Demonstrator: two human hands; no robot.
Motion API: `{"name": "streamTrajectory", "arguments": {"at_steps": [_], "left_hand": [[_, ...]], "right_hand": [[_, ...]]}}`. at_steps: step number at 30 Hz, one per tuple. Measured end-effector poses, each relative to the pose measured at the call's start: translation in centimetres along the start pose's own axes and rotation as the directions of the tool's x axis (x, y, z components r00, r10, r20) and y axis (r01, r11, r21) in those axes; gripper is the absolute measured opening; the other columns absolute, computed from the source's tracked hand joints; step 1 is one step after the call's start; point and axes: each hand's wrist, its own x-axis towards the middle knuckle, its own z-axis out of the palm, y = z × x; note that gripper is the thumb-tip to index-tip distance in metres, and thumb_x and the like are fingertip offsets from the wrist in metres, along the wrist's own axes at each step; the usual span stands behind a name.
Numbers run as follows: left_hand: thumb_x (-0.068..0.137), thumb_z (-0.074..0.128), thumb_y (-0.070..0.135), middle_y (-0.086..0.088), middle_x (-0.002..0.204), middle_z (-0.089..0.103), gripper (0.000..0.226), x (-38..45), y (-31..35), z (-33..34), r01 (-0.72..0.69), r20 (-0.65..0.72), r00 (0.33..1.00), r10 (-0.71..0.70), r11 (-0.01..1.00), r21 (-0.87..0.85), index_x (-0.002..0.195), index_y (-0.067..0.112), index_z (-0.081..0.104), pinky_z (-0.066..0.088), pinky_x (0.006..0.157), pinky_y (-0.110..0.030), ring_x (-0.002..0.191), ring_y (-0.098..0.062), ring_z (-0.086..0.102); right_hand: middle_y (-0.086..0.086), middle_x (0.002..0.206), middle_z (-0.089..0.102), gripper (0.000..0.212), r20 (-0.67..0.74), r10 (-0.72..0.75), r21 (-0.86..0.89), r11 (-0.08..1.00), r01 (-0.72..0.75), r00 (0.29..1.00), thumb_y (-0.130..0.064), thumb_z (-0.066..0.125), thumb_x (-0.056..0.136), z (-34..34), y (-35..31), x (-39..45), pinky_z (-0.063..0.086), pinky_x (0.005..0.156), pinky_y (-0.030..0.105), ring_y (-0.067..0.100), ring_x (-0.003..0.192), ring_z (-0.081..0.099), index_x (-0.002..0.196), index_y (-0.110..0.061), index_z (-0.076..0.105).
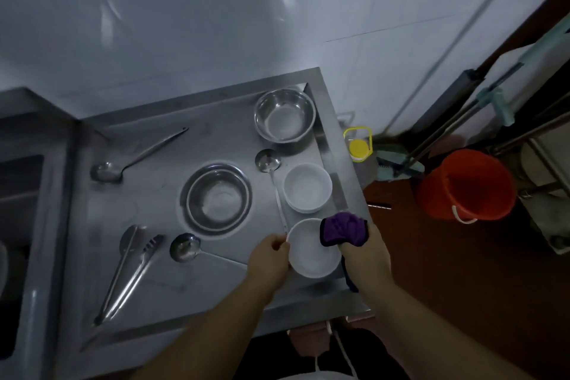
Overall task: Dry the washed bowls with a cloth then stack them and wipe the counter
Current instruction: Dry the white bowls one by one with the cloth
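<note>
Head view showed drying in hand; the left hand point(269, 256) pinched the rim of a white bowl point(311, 253) at the desk's point(160, 203) 5 o'clock corner; the right hand point(365, 253) closed on the cloth point(342, 230) at its rim; next, wiping inside, then stacking onto the second bowl point(307, 187) at 12 o'clock.

My cloth point(343, 230) looks soft purple plush; the white bowl point(313, 253) smooth and matt; the table point(160, 210) dull brushed steel.

white tiled wall point(216, 25) | reddish-brown floor point(447, 271) | orange bucket point(468, 185) | dim light
</note>
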Motion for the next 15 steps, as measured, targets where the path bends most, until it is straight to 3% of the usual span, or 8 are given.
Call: {"name": "streamTrajectory", "arguments": {"at_steps": [3,6,11,15], "left_hand": [[0.099,0.061,0.032,0.003,0.092,0.077,0.012,-0.2,0.0,0.6,-0.010,-0.068,0.998,0.010,1.000,-0.009,0.095,0.032,0.073,0.066,0.080,-0.051,0.087,-0.022,0.075],[0.099,0.061,0.032,0.005,0.093,0.077,0.012,-0.8,-0.1,0.9,-0.025,-0.106,0.994,0.023,1.000,-0.017,0.097,0.033,0.073,0.065,0.082,-0.051,0.088,-0.021,0.075],[0.100,0.062,0.029,0.000,0.109,0.074,0.021,-1.3,-0.4,0.1,-0.056,-0.181,0.982,0.055,0.998,0.002,0.117,0.023,0.072,0.062,0.092,-0.049,0.098,-0.027,0.073],[0.103,0.060,0.029,-0.002,0.119,0.072,0.022,-1.3,-1.4,-2.4,-0.089,-0.218,0.970,0.105,0.993,0.081,0.122,0.023,0.069,0.057,0.079,-0.031,0.098,-0.024,0.071]], "right_hand": [[0.010,0.086,0.064,0.018,-0.042,0.024,-0.113,0.993,-0.029,0.999,-0.002,0.069,0.086,-0.7,-0.3,-0.1,0.043,0.071,0.037,0.025,0.077,0.058,0.102,-0.006,0.062],[0.002,0.097,0.069,0.034,0.012,0.011,-0.156,0.988,-0.009,1.000,-0.010,0.071,0.084,-1.6,-0.8,-0.1,0.051,0.080,0.040,0.025,0.090,0.066,0.112,-0.027,0.061],[-0.002,0.093,0.069,0.039,0.060,-0.098,-0.256,0.960,0.110,0.993,-0.012,0.073,0.079,-3.1,-2.4,-0.4,0.051,0.075,0.039,0.025,0.089,0.066,0.110,-0.032,0.060],[-0.008,0.087,0.065,0.033,0.106,-0.290,-0.356,0.882,0.309,0.951,-0.023,0.075,0.081,-2.0,-5.4,-1.8,0.051,0.070,0.039,0.017,0.081,0.063,0.102,-0.035,0.053]]}}
